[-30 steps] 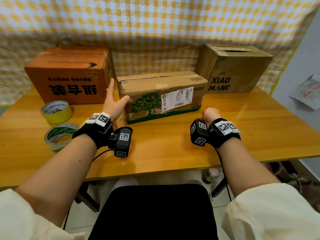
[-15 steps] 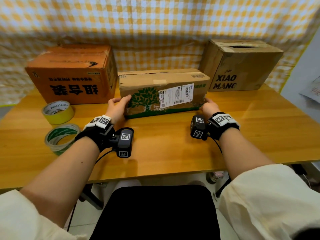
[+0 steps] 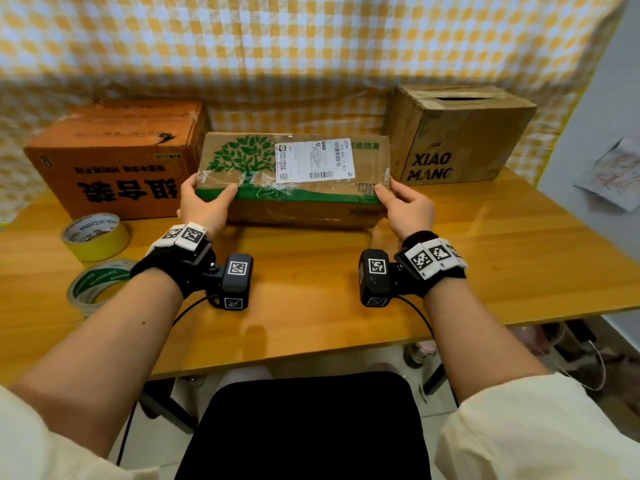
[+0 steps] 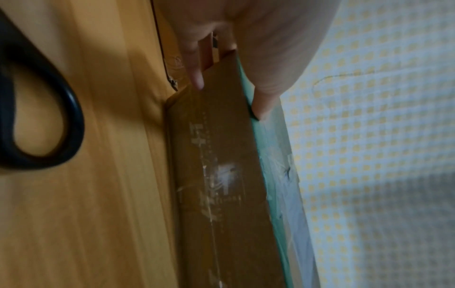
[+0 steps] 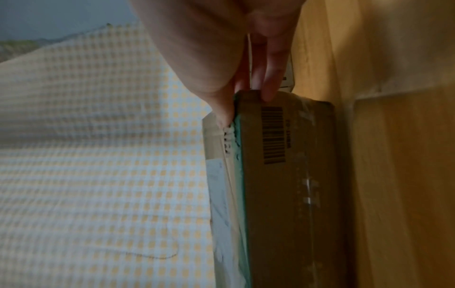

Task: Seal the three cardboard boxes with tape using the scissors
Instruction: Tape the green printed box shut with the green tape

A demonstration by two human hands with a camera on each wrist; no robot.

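1. Reading "XIAO MANG" in black on the front of the brown box at the right rear of the table; its top flaps stand slightly apart, and what lies inside cannot be seen.
2. Large black Chinese characters, upside down from the head view, run across the front of the orange box at the left rear; its top is shut, with a small tear near the seam.
3. Between them the tree-printed box carries a green tree, a green band along its lower edge and a white shipping label with barcodes, the small print too fine to read; it is tilted, label face up toward the camera.
4. The left hand grips its left end, thumb on the green band, fingers curled under; the right hand grips the right end likewise, fingers on the underside near a barcode.
5. "MADE IN CHINA" shows inside the core of the yellow tape roll; a green-cored tape roll lies just in front of it.
6. A black scissors handle lies on the table near the left wrist.
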